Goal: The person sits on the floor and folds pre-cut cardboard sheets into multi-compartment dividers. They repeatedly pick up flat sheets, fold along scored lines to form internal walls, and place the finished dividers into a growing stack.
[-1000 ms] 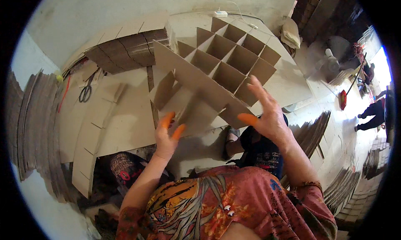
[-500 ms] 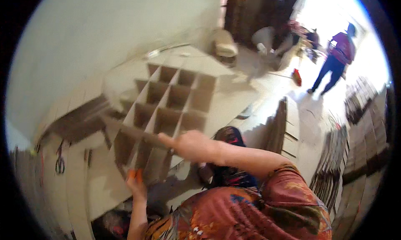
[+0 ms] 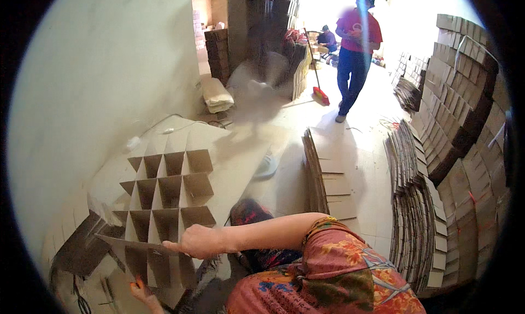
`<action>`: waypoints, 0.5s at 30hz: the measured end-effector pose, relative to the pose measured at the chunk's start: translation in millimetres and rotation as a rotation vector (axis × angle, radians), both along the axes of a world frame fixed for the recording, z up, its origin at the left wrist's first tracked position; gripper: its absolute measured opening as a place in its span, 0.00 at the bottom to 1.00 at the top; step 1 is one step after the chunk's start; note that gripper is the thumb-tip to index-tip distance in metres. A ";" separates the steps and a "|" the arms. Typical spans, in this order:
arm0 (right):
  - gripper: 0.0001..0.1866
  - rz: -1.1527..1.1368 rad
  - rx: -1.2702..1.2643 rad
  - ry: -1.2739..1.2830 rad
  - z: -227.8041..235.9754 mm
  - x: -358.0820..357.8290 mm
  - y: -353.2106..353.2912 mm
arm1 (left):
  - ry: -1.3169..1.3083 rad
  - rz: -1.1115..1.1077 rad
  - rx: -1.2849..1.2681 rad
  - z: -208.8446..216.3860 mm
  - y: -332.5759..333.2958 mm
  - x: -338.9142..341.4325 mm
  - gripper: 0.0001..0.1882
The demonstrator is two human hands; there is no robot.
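A brown cardboard divider grid (image 3: 158, 184) with several square cells lies tilted at the left, on a pale work surface. My right hand (image 3: 199, 242) reaches across from the right and is closed on the near cross strip of the divider, index finger stretched along its top edge. Below it my left hand (image 3: 143, 293), with orange on the fingertips, is closed at the lower left edge of the divider's near panel. Part of the left hand lies out of sight at the lower rim.
Flat slotted cardboard strips stand in stacks (image 3: 411, 204) at the right, with taller piles (image 3: 456, 90) behind. A fan (image 3: 257, 87) stands ahead, near a red broom (image 3: 321, 95). A person in a red shirt (image 3: 358, 32) is on the floor beyond. Scissors (image 3: 82, 303) lie lower left.
The view has swung right, so the divider and both hands sit lower and further left. Both hands stay on the divider. The person ahead now appears larger and further left in view.
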State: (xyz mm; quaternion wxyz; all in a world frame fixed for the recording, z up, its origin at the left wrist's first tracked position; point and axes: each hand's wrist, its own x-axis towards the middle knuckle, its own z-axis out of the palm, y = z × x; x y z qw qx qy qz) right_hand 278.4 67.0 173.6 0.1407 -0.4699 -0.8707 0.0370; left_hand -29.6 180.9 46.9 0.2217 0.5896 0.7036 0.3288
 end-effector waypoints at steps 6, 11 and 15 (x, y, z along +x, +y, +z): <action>0.35 0.015 -0.066 -0.106 21.3 12.1 -7.9 | -0.019 -0.177 0.375 -9.7 13.6 5.4 0.13; 0.37 -0.096 -0.061 -0.151 -14.7 11.0 -7.4 | -0.295 -0.358 0.416 -25.9 10.1 28.8 0.23; 0.31 -0.243 -0.076 0.062 20.0 26.3 -9.7 | -0.497 -0.378 0.351 -0.8 3.6 50.4 0.20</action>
